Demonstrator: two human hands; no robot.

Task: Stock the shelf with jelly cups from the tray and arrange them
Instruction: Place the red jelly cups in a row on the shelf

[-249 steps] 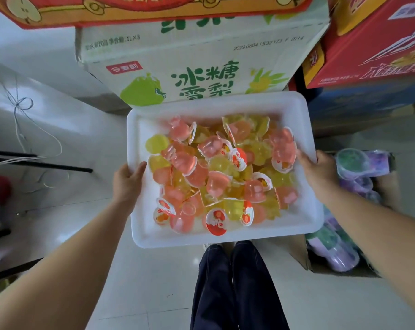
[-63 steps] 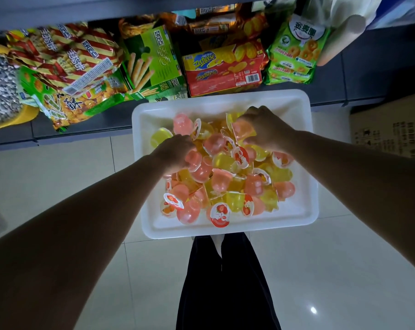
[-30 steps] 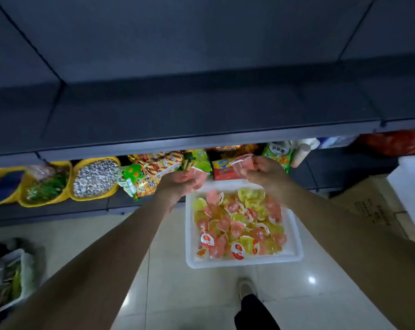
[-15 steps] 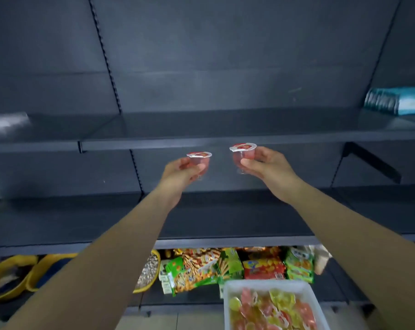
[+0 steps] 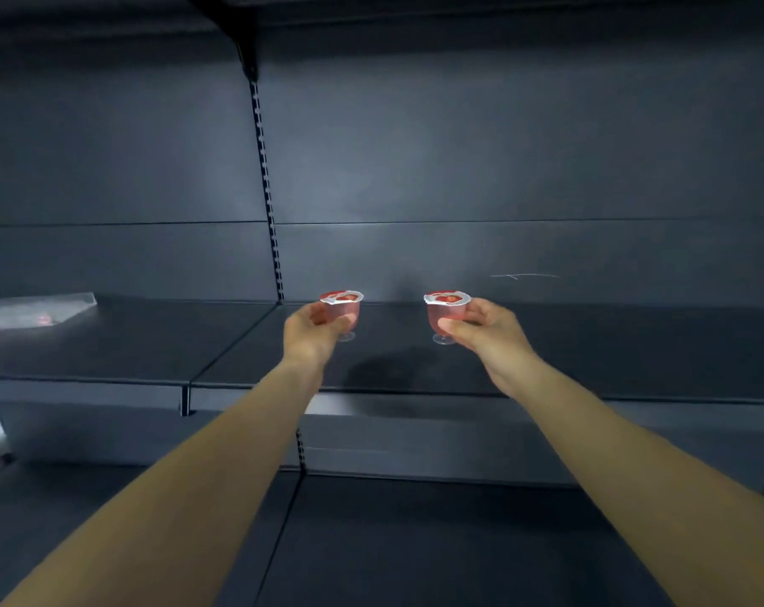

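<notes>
Dark matte metal forms the lower shelf (image 5: 415, 541) nearest the camera, and above it two bare forearms reach over the upper shelf (image 5: 590, 357). The left hand (image 5: 314, 330) curls round a pink jelly cup (image 5: 343, 312), and the right hand (image 5: 480, 330) pinches another jelly cup (image 5: 446, 315); both are clear, stemmed plastic goblets, upright, with red-and-white foil lids whose print is too small to read. Farther off, a crinkled clear plastic bag (image 5: 34, 308) lies at the shelf's left end, before the slotted upright (image 5: 268, 212).

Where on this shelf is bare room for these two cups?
The shelf is bare between the slotted upright and the right edge, also under both hands' cups. Left of the upright it is free up to the plastic bag at the far left. Nowhere is crowded.
</notes>
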